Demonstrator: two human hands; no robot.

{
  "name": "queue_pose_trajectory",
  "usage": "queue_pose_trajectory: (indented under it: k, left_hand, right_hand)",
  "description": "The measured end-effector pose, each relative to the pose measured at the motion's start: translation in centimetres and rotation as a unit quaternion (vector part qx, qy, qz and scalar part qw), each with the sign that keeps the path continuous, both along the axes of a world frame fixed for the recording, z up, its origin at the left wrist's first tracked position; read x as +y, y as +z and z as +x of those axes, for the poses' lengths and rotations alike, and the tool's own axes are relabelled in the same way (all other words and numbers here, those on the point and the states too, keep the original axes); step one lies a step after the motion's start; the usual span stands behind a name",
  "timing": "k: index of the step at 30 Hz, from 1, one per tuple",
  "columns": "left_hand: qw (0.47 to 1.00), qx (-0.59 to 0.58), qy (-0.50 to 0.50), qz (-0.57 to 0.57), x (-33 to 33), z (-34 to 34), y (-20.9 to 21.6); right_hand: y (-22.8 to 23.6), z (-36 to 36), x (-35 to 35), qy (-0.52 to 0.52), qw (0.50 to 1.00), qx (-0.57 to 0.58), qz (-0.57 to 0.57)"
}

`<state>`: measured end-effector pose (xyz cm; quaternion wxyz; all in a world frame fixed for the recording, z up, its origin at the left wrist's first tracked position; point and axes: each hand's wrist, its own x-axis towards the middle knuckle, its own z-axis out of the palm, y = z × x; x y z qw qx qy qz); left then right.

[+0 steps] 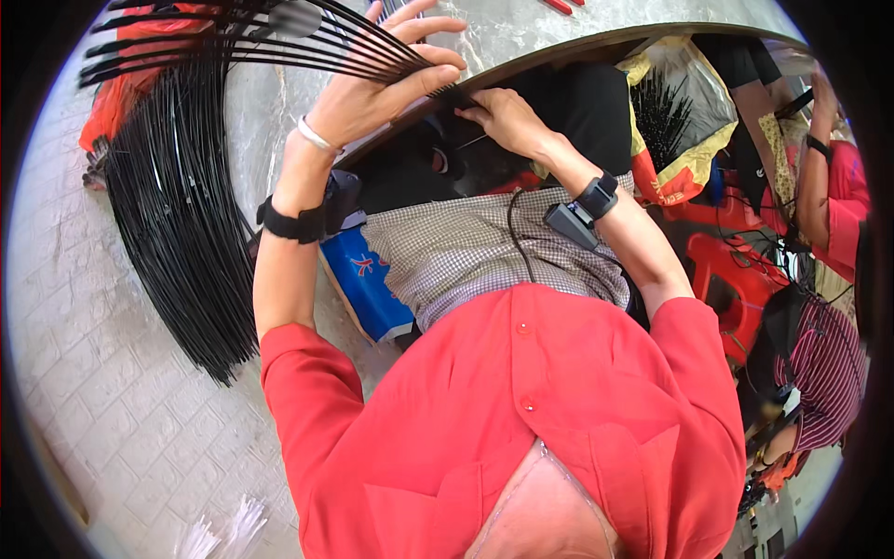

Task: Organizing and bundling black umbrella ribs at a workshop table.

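Observation:
My left hand (368, 101) is raised at the table's edge, with its fingers stretched upward and its thumb lying along a fanned bunch of thin black rods (402, 61). From there the rods spread to the left, ending in thicker tips. Close by, my right hand (507, 121) pinches the gathered black end of the same bunch between thumb and fingers. A large sheaf of long black rods (182, 205) hangs over the table's left side.
The grey tabletop (256, 121) has a curved rim in front of me. A blue packet (368, 289) lies by my left side. To the right are a sack of black rods (663, 116), a red stool (722, 279) and co-workers, one in a striped top (829, 373).

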<state>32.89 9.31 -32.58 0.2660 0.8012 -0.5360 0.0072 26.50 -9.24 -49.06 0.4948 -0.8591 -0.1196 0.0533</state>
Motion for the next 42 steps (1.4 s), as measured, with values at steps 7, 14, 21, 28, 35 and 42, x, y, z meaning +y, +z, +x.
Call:
queue_pose_trajectory:
  k: [7,14,21,28,35,42]
  left_hand:
    - [0.995,-0.02,0.02,0.094,0.4,-0.5,-4.8]
    - [0.996,-0.033,0.036,0.069,0.4,-0.4,-4.5]
    - [0.997,-0.017,0.032,0.063,0.4,-0.7,-4.4]
    - [0.997,-0.022,0.035,0.061,-1.3,-0.3,-4.2]
    - [0.995,-0.047,0.036,0.075,-0.4,-0.5,-4.1]
    - [0.997,-0.022,0.053,0.049,0.1,-1.6,-4.6]
  right_hand:
    - [-1.4,-2.0,-5.8,0.097,0.973,0.166,-0.127]
    - [2.2,-8.8,-10.0,0.148,0.973,0.154,-0.083]
    - [6.5,-13.5,-20.7,-0.089,0.95,0.231,-0.191]
    - [5.3,-16.5,-26.0,-0.091,0.918,0.218,-0.318]
    - [12.9,-0.3,-14.2,-0.069,0.992,0.069,0.083]
    - [15.2,10.2,-3.7,0.014,0.999,-0.01,-0.035]
